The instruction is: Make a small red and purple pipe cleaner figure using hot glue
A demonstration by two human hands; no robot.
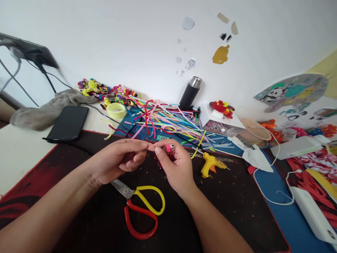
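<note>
My left hand (119,160) is closed, its thumb and forefinger pinched together at the fingertips of my right hand; anything between them is too small to make out. My right hand (176,165) is curled around a small dark red, fuzzy-looking piece (160,162) with a pink and pale end (170,147) showing above its thumb. Its thumb and forefinger meet the left fingertips. Below the hands, scissors (142,207) with one yellow and one red handle lie on the dark mat, the blades partly under my left hand.
Behind my hands lies a heap of coloured pipe cleaners (168,121). A yellow glue gun (212,164) rests to the right. Further back are a black thermos (190,93), tape roll (116,110) and small colourful figures (93,88). A black phone (68,123) lies left; a white cable (273,203) loops right.
</note>
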